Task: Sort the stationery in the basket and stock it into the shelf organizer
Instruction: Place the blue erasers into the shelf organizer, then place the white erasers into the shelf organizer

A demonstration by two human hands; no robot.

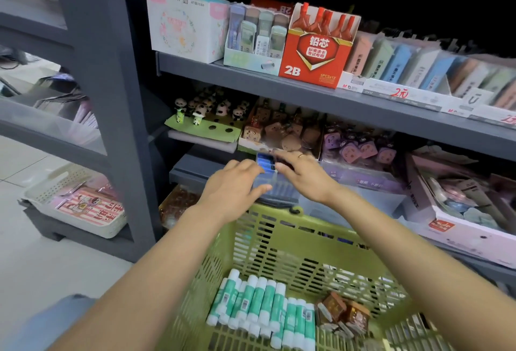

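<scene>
Both hands reach past the far rim of the green basket (282, 218) to a clear box (275, 188) w/ blue items, sitting at the shelf (195, 169) edge. Left hand (237, 183): fingers bent over the box's left side, thumb pressed along its front. Right hand (303, 173): fingers curved down on the box's top right, ring on one finger. Box blurry, contents unclear. Basket bottom has green-white glue sticks (262, 306) in a row, w/ small brown packets (344, 314) just beside them.
</scene>
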